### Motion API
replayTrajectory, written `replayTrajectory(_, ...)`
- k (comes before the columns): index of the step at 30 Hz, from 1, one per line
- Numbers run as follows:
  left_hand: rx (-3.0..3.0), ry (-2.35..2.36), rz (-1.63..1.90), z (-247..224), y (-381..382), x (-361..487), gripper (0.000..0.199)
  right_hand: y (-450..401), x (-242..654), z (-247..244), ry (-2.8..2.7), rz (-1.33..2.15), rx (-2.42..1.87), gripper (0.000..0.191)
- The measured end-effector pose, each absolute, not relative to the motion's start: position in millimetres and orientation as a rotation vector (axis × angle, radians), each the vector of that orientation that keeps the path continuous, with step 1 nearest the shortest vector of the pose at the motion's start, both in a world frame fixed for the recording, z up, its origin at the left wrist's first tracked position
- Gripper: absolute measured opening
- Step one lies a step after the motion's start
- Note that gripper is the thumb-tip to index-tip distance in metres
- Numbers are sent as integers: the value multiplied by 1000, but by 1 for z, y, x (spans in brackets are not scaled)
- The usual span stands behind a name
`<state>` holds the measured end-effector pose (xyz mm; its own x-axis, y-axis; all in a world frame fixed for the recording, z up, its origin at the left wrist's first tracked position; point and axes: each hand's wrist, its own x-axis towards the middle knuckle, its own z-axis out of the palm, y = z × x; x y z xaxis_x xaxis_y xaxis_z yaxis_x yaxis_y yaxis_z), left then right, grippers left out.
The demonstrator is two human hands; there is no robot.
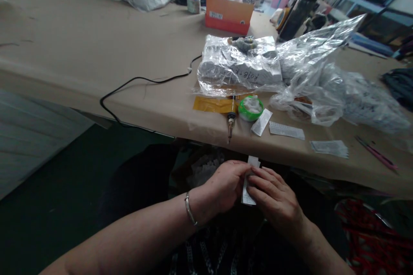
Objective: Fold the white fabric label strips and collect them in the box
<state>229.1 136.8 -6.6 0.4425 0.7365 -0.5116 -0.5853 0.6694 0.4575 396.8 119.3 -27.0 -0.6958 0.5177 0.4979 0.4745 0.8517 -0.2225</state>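
The left hand (pixel 226 182) is closed with thumb and fingertips pinching the white paper strips (pixel 248 198) near their upper part. The right hand (pixel 278 195) grips the same strips from the other side, its fingers bent across the face. The strips stand lengthwise between the hands, just off the near edge of the bench (pixel 155 30), seemingly so that both sets of fingers can press and square the layers; how many there are, I cannot tell.

Taking the hands as the clock's centre, a pen-like tool with a metal tip (pixel 231 118) lies at 11 o'clock, its tip pointing back toward the person, its far part over an amber strip (pixel 211 104) that perhaps shields the bench cover. At 12 is a green-rimmed tub (pixel 251 108) with white stuff in it, beside a tilted white packet (pixel 262 122). A flat packet (pixel 287 130) lies at 1 and a fanned stack (pixel 329 148) at 2, probably spread apart to keep them separate. Pink tweezers (pixel 377 154) rest near 3, within the right hand's reach. A black cable (pixel 138 78) loops at 10.
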Motion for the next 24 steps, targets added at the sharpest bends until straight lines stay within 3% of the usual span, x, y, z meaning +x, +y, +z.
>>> replayTrajectory(10, 224, 732, 732, -12, 129, 224, 17, 110, 399, -28, -2146, 429, -846, 40)
replayTrajectory(14, 250, 674, 555, -7, 119, 216, 26, 111, 408, -34, -1666, 1013, -1103, 34)
replayTrajectory(18, 261, 623, 467, -3, 106, 210, 27, 114, 409, -40, -1432, 1915, -915, 64)
replayTrajectory(20, 272, 612, 430, -1, 100, 209, 28, 114, 406, -41, -1363, 2100, -820, 65)
replayTrajectory(24, 305, 635, 377, -2, 94, 210, 28, 113, 396, -41, -1256, 2182, -738, 45)
